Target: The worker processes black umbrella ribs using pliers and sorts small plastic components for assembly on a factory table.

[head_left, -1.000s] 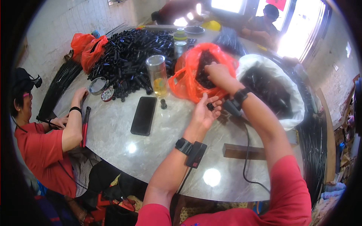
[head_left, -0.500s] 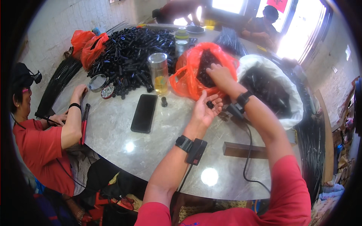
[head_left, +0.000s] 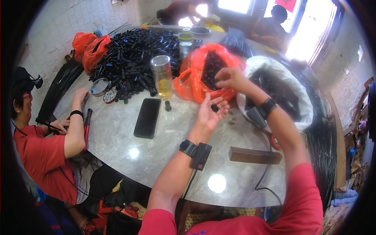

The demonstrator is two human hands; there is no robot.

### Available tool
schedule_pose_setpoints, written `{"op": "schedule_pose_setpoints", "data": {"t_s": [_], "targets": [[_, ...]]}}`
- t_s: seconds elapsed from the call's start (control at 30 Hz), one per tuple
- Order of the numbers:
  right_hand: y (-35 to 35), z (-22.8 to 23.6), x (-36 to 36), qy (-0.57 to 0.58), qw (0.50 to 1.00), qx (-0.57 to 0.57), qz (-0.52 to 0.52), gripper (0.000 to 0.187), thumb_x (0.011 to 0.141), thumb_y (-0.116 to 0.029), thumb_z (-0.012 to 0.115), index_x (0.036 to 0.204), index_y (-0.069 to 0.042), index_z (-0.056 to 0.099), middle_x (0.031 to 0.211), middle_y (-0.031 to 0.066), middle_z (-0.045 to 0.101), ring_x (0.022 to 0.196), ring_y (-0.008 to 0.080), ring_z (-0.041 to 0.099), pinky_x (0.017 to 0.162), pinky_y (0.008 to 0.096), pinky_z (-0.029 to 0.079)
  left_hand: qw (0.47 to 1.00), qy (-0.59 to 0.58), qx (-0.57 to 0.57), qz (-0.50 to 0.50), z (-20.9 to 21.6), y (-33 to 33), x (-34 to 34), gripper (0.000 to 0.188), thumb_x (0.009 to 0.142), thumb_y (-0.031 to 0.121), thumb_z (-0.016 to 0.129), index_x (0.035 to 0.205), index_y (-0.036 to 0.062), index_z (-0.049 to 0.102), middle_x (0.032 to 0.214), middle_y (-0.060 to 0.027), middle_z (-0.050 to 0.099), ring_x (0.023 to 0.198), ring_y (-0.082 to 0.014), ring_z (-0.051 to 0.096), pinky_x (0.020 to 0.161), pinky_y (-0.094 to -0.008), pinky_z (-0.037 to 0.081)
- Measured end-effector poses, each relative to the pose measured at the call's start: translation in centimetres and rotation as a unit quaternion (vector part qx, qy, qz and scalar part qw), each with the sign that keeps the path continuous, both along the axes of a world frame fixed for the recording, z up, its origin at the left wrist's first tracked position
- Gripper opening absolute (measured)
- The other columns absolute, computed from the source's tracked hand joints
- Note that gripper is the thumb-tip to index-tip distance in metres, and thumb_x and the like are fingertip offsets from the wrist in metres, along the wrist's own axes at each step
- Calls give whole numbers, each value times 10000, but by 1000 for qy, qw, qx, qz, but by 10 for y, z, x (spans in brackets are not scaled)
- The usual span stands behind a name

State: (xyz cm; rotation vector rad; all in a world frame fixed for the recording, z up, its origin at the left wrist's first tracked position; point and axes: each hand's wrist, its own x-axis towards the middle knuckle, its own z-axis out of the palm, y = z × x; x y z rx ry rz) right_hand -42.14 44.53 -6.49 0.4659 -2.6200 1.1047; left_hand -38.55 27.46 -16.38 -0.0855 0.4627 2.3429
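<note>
My left hand [head_left: 208, 117] is turned palm up at the near rim of the orange-red plastic bag [head_left: 187, 82], its fingers curling loosely around a few small black parts [head_left: 214, 107] in the palm. My right hand [head_left: 234, 81] hangs over the right side of that bag's mouth with thumb and fingers pinched together; whether anything is between them is too small to make out. Inside the bag lie many small black pieces [head_left: 210, 66]. Close on the right, a white sack [head_left: 306, 113] holds more dark parts.
A phone [head_left: 147, 117], a small black cylinder [head_left: 168, 105] and a glass jar of yellow liquid [head_left: 161, 76] stand left of my hands. Behind them spreads a black heap of tubular parts [head_left: 129, 55]. A brown bar [head_left: 254, 155] lies near me. A co-worker [head_left: 47, 156] sits at the left.
My right hand has drawn back out of the bag toward the right and now hovers at its edge, fingers pinched. My left hand stays palm up with the small black parts.
</note>
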Motion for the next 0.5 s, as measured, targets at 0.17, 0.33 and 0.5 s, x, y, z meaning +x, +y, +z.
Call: {"op": "schedule_pose_setpoints", "data": {"t_s": [0.17, 0.33, 0.5], "targets": [[-26, 23, 25, -235, 968, -46, 70, 298, 772, -186, 803, 969, 6, 688, 798, 58, 668, 771, 120, 628, 686, 271, 498, 997, -58, -30, 42, 11, -2, 3, 454, 970, 465, 544, 1088, 26, 563, 1008, -155, 605, 794, -250, 620, 567, -269, 506], [-15, -19, -24, 17, 980, 171, -105, 229, 778, -185, 732, 981, -85, 701, 886, 112, 698, 882, 312, 664, 770, 422, 511, 998, -1, -7, -57, -7, 5, -6, 338, 983, 384, 544, 990, 52, 605, 837, -90, 607, 612, -159, 512, 426, -234, 342], [-22, -32, -35, 61, 964, 234, -109, 238, 771, -211, 746, 973, -94, 700, 906, 98, 698, 914, 308, 661, 786, 421, 511, 999, -8, -11, -32, -2, 4, 0, 359, 993, 408, 515, 1011, 62, 611, 823, -82, 623, 626, -172, 540, 465, -246, 390]]}}
